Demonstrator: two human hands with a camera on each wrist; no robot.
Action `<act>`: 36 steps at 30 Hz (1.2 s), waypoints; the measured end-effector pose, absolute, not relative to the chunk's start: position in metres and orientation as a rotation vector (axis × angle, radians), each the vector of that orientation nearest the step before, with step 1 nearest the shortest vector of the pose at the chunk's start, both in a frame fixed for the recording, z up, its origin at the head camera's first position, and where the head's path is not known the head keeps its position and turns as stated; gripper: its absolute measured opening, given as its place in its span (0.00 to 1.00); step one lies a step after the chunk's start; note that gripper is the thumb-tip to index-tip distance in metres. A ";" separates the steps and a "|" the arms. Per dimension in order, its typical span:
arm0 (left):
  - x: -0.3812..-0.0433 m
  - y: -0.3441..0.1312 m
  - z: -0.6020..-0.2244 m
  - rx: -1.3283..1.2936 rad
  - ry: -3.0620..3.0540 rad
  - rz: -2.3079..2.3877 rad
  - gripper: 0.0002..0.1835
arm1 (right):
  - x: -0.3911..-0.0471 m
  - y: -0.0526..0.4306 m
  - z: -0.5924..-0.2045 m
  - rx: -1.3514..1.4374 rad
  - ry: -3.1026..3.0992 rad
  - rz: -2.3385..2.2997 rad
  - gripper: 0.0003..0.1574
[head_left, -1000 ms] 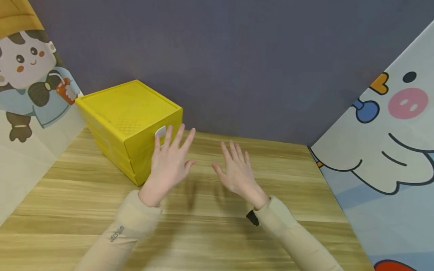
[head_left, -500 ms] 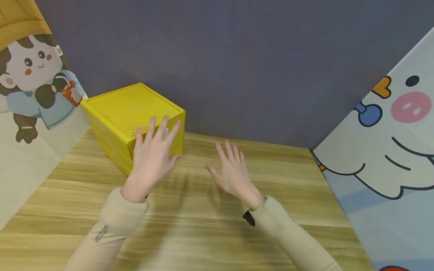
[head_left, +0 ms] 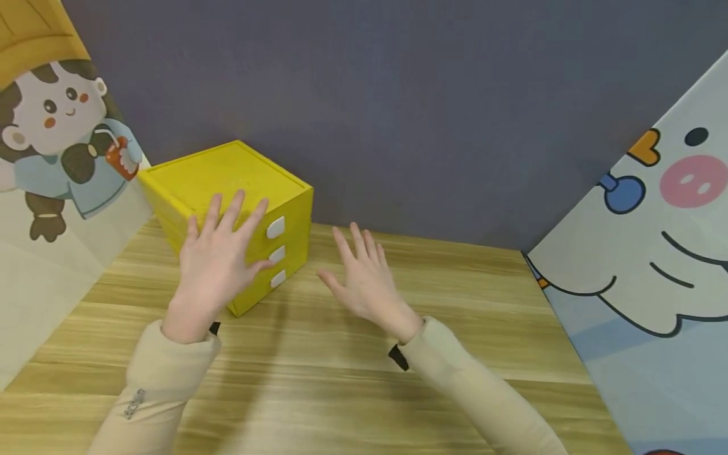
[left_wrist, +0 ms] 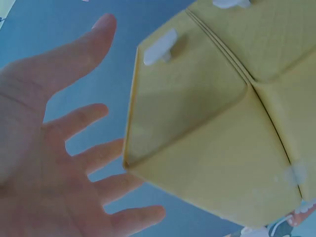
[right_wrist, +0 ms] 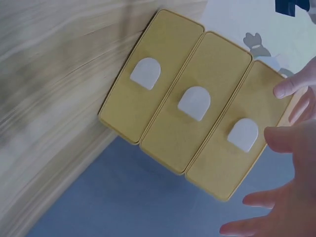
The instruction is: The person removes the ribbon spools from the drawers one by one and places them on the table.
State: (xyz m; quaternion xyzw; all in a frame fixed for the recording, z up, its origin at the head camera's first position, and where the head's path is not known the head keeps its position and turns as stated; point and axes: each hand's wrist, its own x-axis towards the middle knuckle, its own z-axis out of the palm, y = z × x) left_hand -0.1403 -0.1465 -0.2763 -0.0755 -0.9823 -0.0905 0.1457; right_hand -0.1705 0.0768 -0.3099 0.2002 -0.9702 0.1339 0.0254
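Observation:
A yellow drawer box (head_left: pixel 227 174) stands on the wooden table at the left, against the back wall. Its front carries three drawers, one above another, each with a white knob (right_wrist: pixel 194 102); all look closed. My left hand (head_left: pixel 210 265), fingers spread, hovers before the box's near corner and hides part of it. In the left wrist view this hand (left_wrist: pixel 54 148) is beside the box with nothing in its grasp. To the right of the box my right hand (head_left: pixel 366 281) is held up, fingers spread, holding nothing and apart from the drawers.
The wooden table (head_left: pixel 455 303) reaches back to a dark grey wall (head_left: pixel 398 114). A panel with a cartoon child (head_left: pixel 62 133) borders the left side, and one with a cartoon pig-nosed figure (head_left: pixel 654 253) borders the right.
Both hands have moved left, the left hand farther, passing from in front of the drawer knobs to the box's near corner. The knobs are now uncovered. The view has shifted slightly.

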 end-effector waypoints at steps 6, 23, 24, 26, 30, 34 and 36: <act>-0.139 -0.161 -0.276 -0.205 -2.831 -0.291 0.55 | -0.173 0.054 -0.303 0.702 -2.991 0.388 0.48; -0.139 -0.189 -0.285 -0.345 -2.753 -0.348 0.57 | -0.186 0.006 -0.312 0.874 -2.767 0.401 0.46; -0.139 -0.190 -0.286 -0.357 -2.740 -0.355 0.56 | -0.187 0.005 -0.314 0.891 -2.736 0.413 0.46; -0.139 -0.193 -0.289 -0.377 -2.717 -0.368 0.56 | -0.191 0.004 -0.319 0.928 -2.678 0.442 0.44; -0.139 -0.196 -0.293 -0.403 -2.682 -0.368 0.54 | -0.198 0.001 -0.329 1.031 -2.566 0.489 0.39; -0.138 -0.198 -0.297 -0.424 -2.648 -0.354 0.51 | -0.204 -0.004 -0.337 1.100 -2.438 0.508 0.36; -0.138 -0.198 -0.299 -0.432 -2.637 -0.348 0.51 | -0.206 -0.007 -0.340 1.110 -2.380 0.512 0.34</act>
